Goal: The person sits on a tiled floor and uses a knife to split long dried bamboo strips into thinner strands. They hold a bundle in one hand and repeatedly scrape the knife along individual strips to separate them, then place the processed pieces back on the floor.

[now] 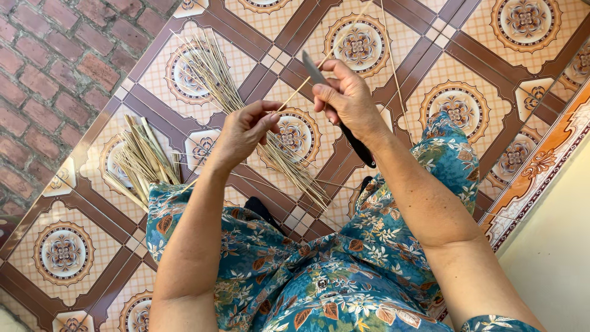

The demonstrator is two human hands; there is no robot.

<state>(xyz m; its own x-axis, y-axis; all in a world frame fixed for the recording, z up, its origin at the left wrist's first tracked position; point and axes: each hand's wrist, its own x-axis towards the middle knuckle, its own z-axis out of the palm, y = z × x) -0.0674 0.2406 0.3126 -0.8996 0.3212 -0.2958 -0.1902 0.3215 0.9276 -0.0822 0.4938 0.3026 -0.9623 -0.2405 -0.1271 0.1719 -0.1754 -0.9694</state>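
Observation:
My right hand (349,98) grips a knife (314,69) with a grey blade and a dark handle that sticks out below the wrist. My left hand (246,128) pinches a thin pale bamboo strip (344,34) between thumb and fingers. The strip runs up and right, past the blade. Both hands are raised over my lap, close together, above the tiled floor.
A long bundle of thin pale sticks (215,67) lies on the patterned floor tiles (61,252) ahead. A heap of wider split strips (142,161) lies by my left knee. A red brick surface (43,61) is at the left. My blue floral clothing (319,270) fills the foreground.

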